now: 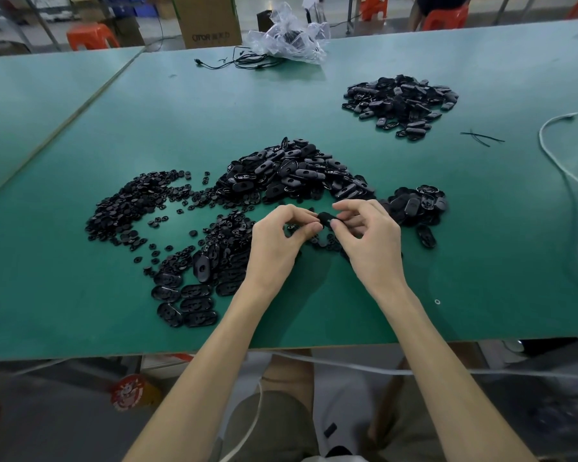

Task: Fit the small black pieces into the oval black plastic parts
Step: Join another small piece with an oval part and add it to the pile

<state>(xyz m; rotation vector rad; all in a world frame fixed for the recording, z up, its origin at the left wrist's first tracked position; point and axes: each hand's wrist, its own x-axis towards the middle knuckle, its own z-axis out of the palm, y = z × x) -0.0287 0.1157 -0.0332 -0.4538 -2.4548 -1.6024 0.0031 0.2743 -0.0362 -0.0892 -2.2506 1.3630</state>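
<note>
Black oval part [324, 217] just above scattered small black pieces [131, 208]

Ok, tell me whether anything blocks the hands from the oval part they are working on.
Nothing visible does. The left hand and right hand both already pinch one oval part between them, above the green table, with nothing between fingers and part.

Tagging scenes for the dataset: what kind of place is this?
Probably a factory assembly bench: bulk heaps of oval black plastic parts and small black pieces on a long green table, cardboard carton behind.
</note>
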